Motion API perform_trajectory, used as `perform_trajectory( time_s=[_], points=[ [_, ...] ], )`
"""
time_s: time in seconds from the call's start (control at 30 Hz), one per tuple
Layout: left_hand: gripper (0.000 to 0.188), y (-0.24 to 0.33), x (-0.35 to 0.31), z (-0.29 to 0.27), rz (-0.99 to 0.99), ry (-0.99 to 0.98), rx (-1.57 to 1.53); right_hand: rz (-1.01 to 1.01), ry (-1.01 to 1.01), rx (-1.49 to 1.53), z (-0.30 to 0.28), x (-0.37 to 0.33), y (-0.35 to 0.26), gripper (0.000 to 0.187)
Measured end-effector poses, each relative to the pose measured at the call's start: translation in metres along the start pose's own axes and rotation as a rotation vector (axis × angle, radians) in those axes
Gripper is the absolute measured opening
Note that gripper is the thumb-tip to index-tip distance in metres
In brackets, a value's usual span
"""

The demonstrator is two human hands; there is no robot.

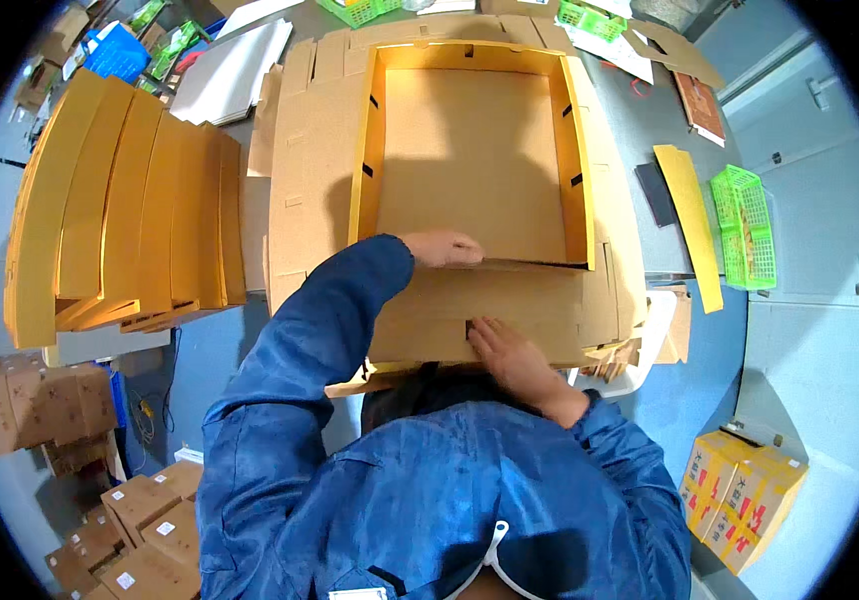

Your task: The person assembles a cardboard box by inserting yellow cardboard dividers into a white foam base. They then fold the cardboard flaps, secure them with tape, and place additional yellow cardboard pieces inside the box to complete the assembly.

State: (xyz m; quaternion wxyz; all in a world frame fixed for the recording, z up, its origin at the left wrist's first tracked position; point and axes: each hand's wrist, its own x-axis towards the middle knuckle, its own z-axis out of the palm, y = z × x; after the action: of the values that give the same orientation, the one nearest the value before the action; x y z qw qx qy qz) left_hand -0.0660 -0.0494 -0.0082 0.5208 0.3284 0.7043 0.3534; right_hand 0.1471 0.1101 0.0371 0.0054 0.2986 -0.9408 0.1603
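A shallow yellow box (575, 150) with a brown cardboard bottom lies open side up in front of me. Small black strips mark its inner walls. My left hand (442, 248) is closed at the box's near wall, fingers bent over the edge; the fingertips are partly hidden. Nearer to me, my right hand (515, 352) rests on the brown cardboard (420, 315), its fingers stretched out. Those fingertips touch a small black strip (470, 329) on the cardboard. Whether that strip is loose or stuck down I cannot tell.
Several yellow box pieces (85, 200) stand in a row at left. A long yellow strip (690, 225) and a green basket (745, 225) lie at right. Beneath the table's right edge is a white bin (658, 325). Taped cartons (745, 495) and brown cartons (155, 515) stand lower down.
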Motion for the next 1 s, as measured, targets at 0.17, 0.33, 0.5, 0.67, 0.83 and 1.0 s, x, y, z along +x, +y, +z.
perform_trajectory(
  time_s=[0.17,0.33,0.5,0.67,0.83,1.0],
  points=[
    [0.035,-0.011,-0.011,0.058,0.201,-0.389,0.180,0.087,-0.286,0.172,-0.091,0.047,0.022,0.025],
    [0.026,-0.009,-0.048,0.004,-0.116,-0.105,-0.351,0.151,-0.397,0.279,-0.043,0.070,0.091,0.031],
    [0.020,0.015,-0.130,0.002,0.094,0.856,0.466,0.300,-0.745,0.499,-0.034,0.108,0.120,0.043],
    [0.059,-0.004,-0.158,0.103,0.094,0.698,0.732,0.389,-0.761,0.621,-0.017,0.105,0.124,0.040],
    [0.062,-0.009,-0.151,0.112,0.046,0.698,0.829,0.088,-0.250,0.060,-0.051,0.065,0.115,0.032],
    [0.071,-0.014,-0.148,0.117,0.060,0.718,0.861,0.212,-0.268,-0.191,-0.074,-0.026,0.073,0.049]
  ],
)
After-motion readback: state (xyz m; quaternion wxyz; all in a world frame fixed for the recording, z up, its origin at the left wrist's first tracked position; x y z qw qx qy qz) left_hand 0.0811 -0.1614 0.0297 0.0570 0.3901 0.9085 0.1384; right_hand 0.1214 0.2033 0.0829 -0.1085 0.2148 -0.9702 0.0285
